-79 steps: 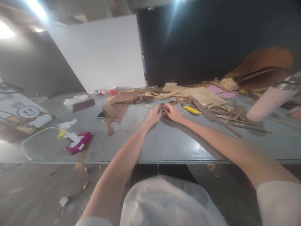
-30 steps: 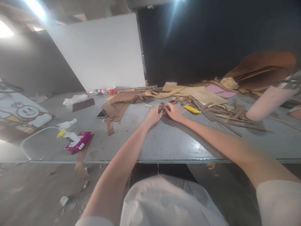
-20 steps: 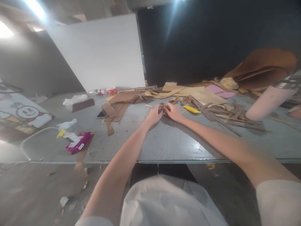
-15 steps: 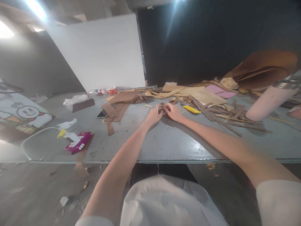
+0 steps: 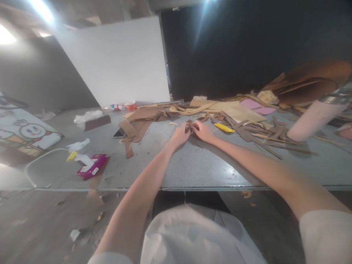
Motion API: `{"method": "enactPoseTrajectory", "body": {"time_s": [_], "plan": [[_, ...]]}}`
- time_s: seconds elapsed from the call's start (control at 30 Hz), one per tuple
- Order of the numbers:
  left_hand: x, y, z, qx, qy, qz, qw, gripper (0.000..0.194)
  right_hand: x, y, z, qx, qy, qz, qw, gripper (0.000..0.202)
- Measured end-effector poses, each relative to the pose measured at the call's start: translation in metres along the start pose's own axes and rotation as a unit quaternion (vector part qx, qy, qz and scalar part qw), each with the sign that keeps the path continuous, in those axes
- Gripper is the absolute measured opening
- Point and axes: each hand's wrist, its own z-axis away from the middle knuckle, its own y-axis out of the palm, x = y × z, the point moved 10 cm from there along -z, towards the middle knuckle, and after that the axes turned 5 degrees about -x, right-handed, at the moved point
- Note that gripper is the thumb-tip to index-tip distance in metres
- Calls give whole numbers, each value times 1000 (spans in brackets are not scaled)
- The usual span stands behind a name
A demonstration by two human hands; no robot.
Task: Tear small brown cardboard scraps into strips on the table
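Observation:
My left hand (image 5: 181,133) and my right hand (image 5: 202,131) are close together above the middle of the grey table (image 5: 189,165). Between their curled fingers is a small brown strip (image 5: 189,122), mostly hidden, that looks like leather or a similar sheet. Both hands are closed on it. Just right of my right hand lies a yellow utility knife (image 5: 224,127). Beyond the knife spreads a heap of brown strips (image 5: 249,130). Left of my left hand, several brown pieces (image 5: 141,130) partly cover a phone (image 5: 119,133).
A pink bottle (image 5: 316,119) stands at the right, in front of a rolled brown sheet (image 5: 308,79). At the left are a magenta tissue pack (image 5: 92,167) and a printed bag (image 5: 29,128). A red cup (image 5: 130,105) and tan scraps (image 5: 203,106) line the back.
Almost nothing differs. Both hands stay in the same place, with at most a slight shift of the fingers around the brown strip.

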Motion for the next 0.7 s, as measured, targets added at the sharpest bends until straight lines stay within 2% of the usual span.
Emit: {"method": "enactPoseTrajectory", "body": {"time_s": [0.7], "plan": [[-3,1,2,21,-7,-20,1000,39,0,3,1,14,-2,20,1000,22]]}}
